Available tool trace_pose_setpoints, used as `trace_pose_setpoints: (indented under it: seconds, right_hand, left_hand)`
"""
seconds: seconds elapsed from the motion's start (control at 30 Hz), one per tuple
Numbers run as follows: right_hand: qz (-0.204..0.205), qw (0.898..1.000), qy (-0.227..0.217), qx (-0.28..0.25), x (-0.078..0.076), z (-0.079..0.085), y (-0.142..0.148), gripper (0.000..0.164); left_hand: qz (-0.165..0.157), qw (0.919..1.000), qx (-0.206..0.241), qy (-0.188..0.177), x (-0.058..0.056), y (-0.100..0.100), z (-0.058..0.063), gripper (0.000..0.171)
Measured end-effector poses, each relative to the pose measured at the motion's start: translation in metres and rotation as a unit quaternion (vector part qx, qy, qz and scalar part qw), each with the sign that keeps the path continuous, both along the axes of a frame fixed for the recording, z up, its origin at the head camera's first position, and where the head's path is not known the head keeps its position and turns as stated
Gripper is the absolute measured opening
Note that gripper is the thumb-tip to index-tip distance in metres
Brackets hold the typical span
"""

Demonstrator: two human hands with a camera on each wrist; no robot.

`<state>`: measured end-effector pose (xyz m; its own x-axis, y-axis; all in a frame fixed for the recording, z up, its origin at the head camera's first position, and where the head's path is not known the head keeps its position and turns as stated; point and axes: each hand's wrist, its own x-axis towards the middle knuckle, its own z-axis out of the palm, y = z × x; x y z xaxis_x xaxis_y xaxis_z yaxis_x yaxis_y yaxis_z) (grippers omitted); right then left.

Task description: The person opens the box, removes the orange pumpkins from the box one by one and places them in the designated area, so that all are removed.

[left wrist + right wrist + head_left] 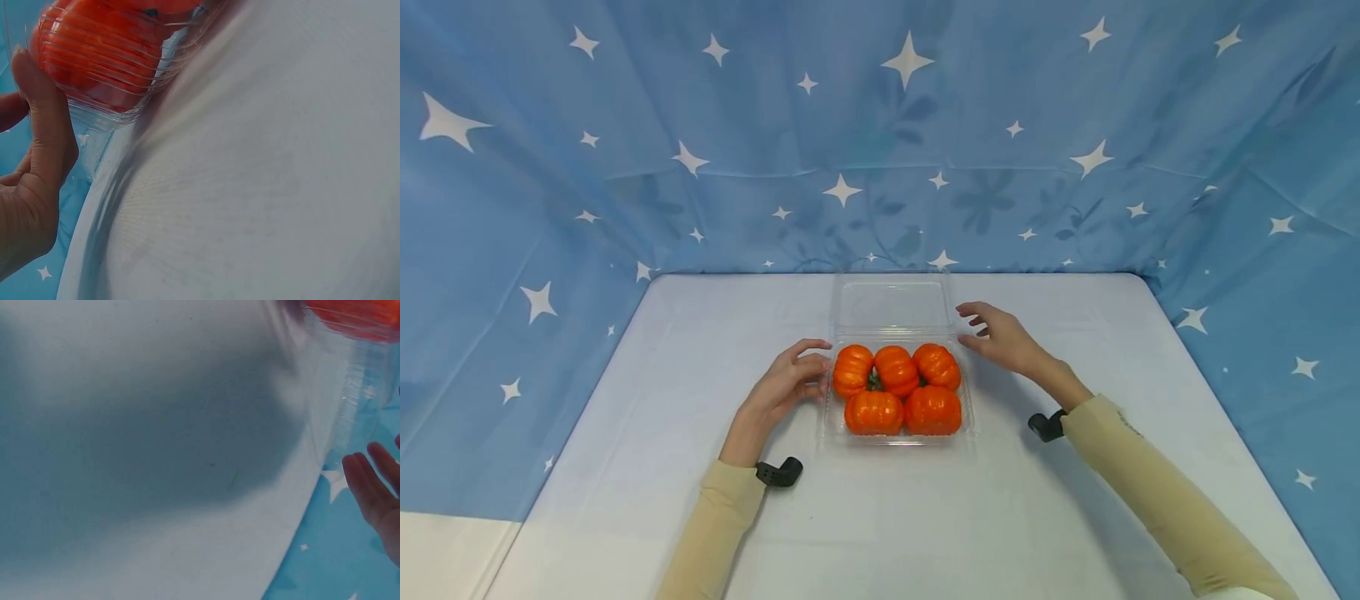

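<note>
Pumpkins (896,371), five of them, orange and ribbed, sit three behind two in a clear plastic box (895,441) on a white table (925,525), midway between its left and right edges and toward the far one. Packed snugly, they appear to brace one another, while the box's walls likely keep them from rolling off. Its clear lid (892,304) lies back against the table's far edge, presumably to leave the contents exposed from above. At the box's left side, a person's left hand (792,377) has its fingers loosely bent, a position suited to steadying; whether the tips touch the wall, I cannot tell. The right hand (1002,340), fingers spread and pinching nothing, hovers just beside the right end of the hinge, with lid and base both near. Black wrist cameras (781,472) sit at the cuffs of beige sleeves (718,508), apparently angled to watch the handwork. Beyond the far edge hangs a star-patterned blue curtain (850,125).
</note>
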<state>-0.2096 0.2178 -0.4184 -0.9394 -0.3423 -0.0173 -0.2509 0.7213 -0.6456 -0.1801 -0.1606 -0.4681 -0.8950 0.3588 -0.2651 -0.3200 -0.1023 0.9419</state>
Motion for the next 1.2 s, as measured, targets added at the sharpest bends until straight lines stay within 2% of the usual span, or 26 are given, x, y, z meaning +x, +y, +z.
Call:
trace_pose_setpoints:
  seconds: [0.1, 0.3, 0.47, 0.6, 0.8, 0.97, 1.2]
  right_hand:
    - [0.037, 0.999, 0.014, 0.013, 0.009, 0.011, 0.001, 0.055]
    - [0.107, 0.994, 0.003, 0.027, 0.025, 0.030, -0.003, 0.060]
    - [0.180, 0.982, 0.010, 0.050, 0.036, 0.036, -0.016, 0.064]
    - [0.222, 0.970, 0.026, 0.093, 0.041, 0.034, -0.025, 0.064]
    - [0.240, 0.960, 0.048, 0.133, 0.043, 0.030, -0.030, 0.067]
    - [0.243, 0.960, 0.051, 0.133, 0.044, 0.028, -0.030, 0.066]
    - [0.254, 0.955, 0.081, 0.127, 0.043, 0.028, -0.030, 0.061]
  left_hand:
    - [-0.001, 1.0000, 0.003, 0.001, 0.000, 0.000, -0.001, 0.045]
    - [-0.004, 1.0000, 0.009, -0.001, 0.000, -0.001, -0.001, 0.045]
    - [-0.003, 1.0000, 0.006, 0.000, 0.001, -0.001, 0.001, 0.046]
    - [-0.004, 1.0000, 0.006, 0.003, 0.000, -0.002, 0.000, 0.045]
    - [-0.008, 0.9999, 0.008, 0.000, 0.000, 0.000, 0.000, 0.046]
    - [-0.010, 0.9999, 0.008, -0.003, 0.001, 0.000, 0.001, 0.048]
    - [-0.005, 0.9999, 0.010, 0.000, 0.001, -0.001, 0.003, 0.044]
